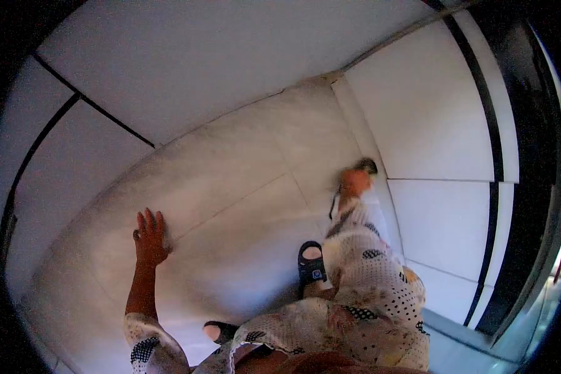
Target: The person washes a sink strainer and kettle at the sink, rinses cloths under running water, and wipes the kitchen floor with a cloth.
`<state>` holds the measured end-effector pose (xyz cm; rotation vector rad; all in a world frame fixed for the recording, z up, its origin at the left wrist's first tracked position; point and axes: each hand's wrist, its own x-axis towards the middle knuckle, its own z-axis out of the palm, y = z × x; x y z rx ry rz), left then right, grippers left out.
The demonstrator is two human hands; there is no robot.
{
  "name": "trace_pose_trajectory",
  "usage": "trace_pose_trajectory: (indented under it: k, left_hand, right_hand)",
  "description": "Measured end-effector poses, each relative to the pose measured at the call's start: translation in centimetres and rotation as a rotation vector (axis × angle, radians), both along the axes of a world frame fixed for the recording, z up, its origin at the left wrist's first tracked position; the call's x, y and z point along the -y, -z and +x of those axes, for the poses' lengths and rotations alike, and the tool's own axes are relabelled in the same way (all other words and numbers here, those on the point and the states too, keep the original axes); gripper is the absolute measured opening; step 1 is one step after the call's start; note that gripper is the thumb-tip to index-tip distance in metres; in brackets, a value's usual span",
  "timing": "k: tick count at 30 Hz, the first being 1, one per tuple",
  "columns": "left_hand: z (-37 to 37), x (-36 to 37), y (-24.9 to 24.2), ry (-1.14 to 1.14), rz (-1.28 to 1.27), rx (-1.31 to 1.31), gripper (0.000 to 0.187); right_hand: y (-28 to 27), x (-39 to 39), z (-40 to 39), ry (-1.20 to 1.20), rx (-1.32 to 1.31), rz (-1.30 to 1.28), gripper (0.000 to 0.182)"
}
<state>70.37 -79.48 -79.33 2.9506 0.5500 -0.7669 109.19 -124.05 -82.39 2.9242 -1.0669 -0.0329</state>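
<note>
My left hand (149,237) is held out over the pale tiled floor (237,187) with its fingers apart and nothing in it. At the right, my right hand (356,182) reaches down near the foot of the white wall. It is smeared by motion, and its fingers cannot be made out. A dark object (368,166), too blurred to name, shows right at that hand. Patterned light sleeves cover both upper arms.
Two feet in dark sandals (311,268) stand on the floor below. White cabinet-like panels (442,212) with black strips rise at the right. A pale wall (187,62) with dark lines runs along the top and left.
</note>
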Motion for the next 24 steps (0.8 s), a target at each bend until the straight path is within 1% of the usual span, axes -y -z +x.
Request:
trace_pose_trajectory:
  k: [3,4,6,7,9,11,12,13,14,16,18,19,22,24]
  left_hand:
    - [-0.8,-0.3,-0.6,-0.039,0.001,0.032,0.111]
    - [-1.8,-1.1,-0.8,-0.05,0.0,0.041,0.111]
    - [-1.0,-1.6,-2.4,-0.08,-0.026,-0.027,0.111]
    - [-2.7,-1.2,-2.4,-0.098,-0.049,-0.051,0.111]
    - [-3.5,-1.3,-3.1,-0.11,-0.089,-0.099,0.111]
    - [-5.0,-0.8,-2.8,-0.117,-0.123,-0.102,0.111]
    - [-5.2,-0.6,-2.5,-0.126,-0.114,-0.164,0.11]
    - [-5.3,-0.5,-2.5,-0.135,-0.119,-0.171,0.11]
    - [-5.6,-0.3,-2.7,-0.141,-0.124,-0.176,0.109]
    - [-5.9,-0.1,-3.2,-0.147,-0.117,-0.165,0.11]
    - [-5.7,-0.5,-3.6,-0.139,-0.084,-0.115,0.111]
    - [-5.3,-0.6,-3.4,-0.136,-0.096,-0.106,0.111]
    - [-6.1,-0.2,-1.6,-0.175,-0.141,-0.064,0.112]
    - [-5.2,-0.3,-1.5,-0.183,-0.123,-0.039,0.112]
  right_hand:
    - [0.8,-8.7,8.7,-0.151,-0.054,0.171,0.066]
    - [1.2,-12.0,10.2,-0.196,-0.074,0.237,0.07]
    - [2.3,-15.3,14.2,-0.44,-0.158,0.108,0.066]
    - [2.8,-16.0,14.1,-0.565,-0.188,0.033,0.065]
    - [2.6,-17.5,14.9,-0.689,-0.12,-0.036,0.062]
    - [0.7,-17.3,14.0,-1.061,0.025,-0.156,0.047]
    - [-0.2,-17.7,14.0,-1.126,-0.024,-0.184,0.046]
    - [-1.1,-18.0,13.9,-1.192,-0.071,-0.209,0.045]
    - [-1.8,-18.5,13.9,-1.13,-0.242,-0.202,0.051]
    - [-0.2,-18.8,15.1,-1.005,-0.406,-0.192,0.056]
    - [0.5,-18.6,15.5,-0.957,-0.418,-0.18,0.056]
    - [0.9,-18.6,15.9,-0.971,-0.391,-0.182,0.056]
    - [0.8,-19.4,14.4,-1.103,-0.352,-0.161,0.057]
    - [1.4,-20.6,13.5,-1.158,-0.416,-0.112,0.057]
